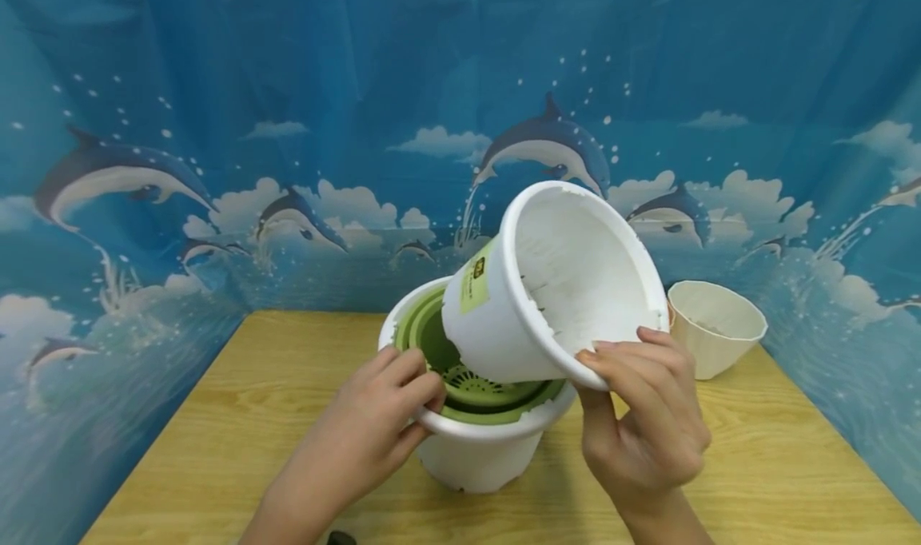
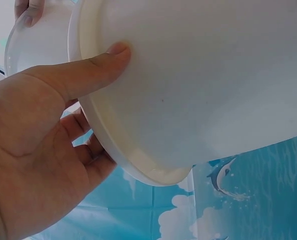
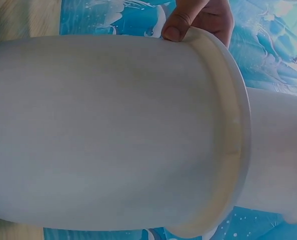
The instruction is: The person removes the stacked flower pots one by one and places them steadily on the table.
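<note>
My left hand [image 1: 381, 413] grips the rim of a large white flowerpot [image 1: 475, 453] that stands upright on the table. In the left wrist view the thumb presses its outer wall and the fingers curl over the rim. Nested inside are green plastic pots [image 1: 413, 313] with a slotted bottom. My right hand [image 1: 647, 417] pinches the rim of a second white flowerpot [image 1: 496, 313], fingers over the lip and thumb beneath. This pot is tilted above the green ones, its mouth facing up and right, a green label on its side. In the right wrist view the standing pot's wall [image 3: 108, 135] fills most of the picture.
A cream faceted pot [image 1: 712, 341] stands at the back right of the wooden table [image 1: 273, 385]. Behind and at both sides hangs a blue curtain [image 1: 403, 65] printed with dolphins. A small dark object [image 1: 341, 538] shows at the front edge.
</note>
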The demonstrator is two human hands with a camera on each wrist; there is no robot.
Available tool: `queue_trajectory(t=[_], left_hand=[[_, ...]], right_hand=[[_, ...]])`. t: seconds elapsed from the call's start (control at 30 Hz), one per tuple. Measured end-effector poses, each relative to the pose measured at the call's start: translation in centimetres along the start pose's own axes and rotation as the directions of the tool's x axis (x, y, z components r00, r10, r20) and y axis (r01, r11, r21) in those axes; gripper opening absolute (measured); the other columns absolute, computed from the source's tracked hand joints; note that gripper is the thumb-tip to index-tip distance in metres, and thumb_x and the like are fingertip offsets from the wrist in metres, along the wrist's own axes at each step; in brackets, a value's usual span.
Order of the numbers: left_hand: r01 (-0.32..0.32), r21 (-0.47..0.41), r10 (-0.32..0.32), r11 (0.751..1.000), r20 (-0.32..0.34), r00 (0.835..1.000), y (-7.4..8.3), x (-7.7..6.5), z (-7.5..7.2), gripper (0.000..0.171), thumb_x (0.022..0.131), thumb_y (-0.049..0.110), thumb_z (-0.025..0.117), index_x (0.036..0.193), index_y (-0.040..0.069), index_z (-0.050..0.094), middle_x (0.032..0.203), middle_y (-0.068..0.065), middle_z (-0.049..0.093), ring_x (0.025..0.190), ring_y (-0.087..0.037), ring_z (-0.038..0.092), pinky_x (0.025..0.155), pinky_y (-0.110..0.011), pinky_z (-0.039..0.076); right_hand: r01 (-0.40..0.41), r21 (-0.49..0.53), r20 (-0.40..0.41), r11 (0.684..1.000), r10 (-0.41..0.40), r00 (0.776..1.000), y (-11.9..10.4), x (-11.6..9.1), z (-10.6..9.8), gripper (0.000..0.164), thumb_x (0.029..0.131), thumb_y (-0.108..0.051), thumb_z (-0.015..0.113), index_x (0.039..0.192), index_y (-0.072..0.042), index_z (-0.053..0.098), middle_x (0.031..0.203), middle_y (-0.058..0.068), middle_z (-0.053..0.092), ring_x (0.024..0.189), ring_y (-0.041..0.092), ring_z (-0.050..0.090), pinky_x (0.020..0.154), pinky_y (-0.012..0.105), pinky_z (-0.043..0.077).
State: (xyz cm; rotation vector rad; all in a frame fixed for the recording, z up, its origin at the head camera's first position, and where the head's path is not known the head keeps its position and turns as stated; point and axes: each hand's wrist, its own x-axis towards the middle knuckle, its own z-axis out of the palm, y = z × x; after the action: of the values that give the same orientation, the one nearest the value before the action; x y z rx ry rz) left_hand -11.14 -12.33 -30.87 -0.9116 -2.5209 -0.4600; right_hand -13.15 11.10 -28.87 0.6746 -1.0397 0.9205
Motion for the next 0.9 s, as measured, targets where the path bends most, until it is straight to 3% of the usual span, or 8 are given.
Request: queue_trajectory(t=[0.4, 0.7, 0.9], left_hand=[[0.004, 0.02, -0.005, 1.0, 0.035, 0.999, 0.4, 0.0, -0.3, 0.034, 0.078, 0.024, 0.086, 0.084, 0.03, 0.053, 0.088, 0.017, 0.042, 0.08, -0.007, 0.037, 0.072, -0.027, 0.037], [0.005, 0.032, -0.007, 0.999, 0.048, 0.999, 0.7, -0.2, -0.4, 0.033, 0.081, 0.026, 0.084, 0.085, 0.032, 0.052, 0.088, 0.018, 0.041, 0.08, -0.007, 0.036, 0.073, -0.028, 0.038], [0.005, 0.024, -0.007, 1.0, 0.062, 0.998, 1.0, -0.2, -0.6, 0.031, 0.081, 0.024, 0.083, 0.086, 0.03, 0.054, 0.088, 0.017, 0.042, 0.081, -0.007, 0.036, 0.074, -0.028, 0.04]], right_hand=[[-0.01, -0.027, -0.083, 1.0, 0.008, 0.996, 0.4, 0.5, 0.0, 0.032, 0.079, -0.017, 0.085, 0.067, 0.008, 0.068, 0.062, 0.018, 0.064, 0.064, 0.031, 0.059, 0.088, 0.04, 0.049], [-0.01, -0.057, -0.086, 0.998, 0.005, 0.996, 1.4, 0.6, -0.2, 0.035, 0.08, -0.021, 0.084, 0.068, 0.008, 0.068, 0.063, 0.02, 0.065, 0.062, 0.032, 0.058, 0.086, 0.04, 0.05], [-0.052, -0.066, -0.099, 0.996, 0.045, 0.994, 2.1, 0.7, -0.6, 0.036, 0.08, -0.02, 0.084, 0.07, 0.01, 0.068, 0.067, 0.022, 0.065, 0.064, 0.035, 0.057, 0.083, 0.038, 0.049]])
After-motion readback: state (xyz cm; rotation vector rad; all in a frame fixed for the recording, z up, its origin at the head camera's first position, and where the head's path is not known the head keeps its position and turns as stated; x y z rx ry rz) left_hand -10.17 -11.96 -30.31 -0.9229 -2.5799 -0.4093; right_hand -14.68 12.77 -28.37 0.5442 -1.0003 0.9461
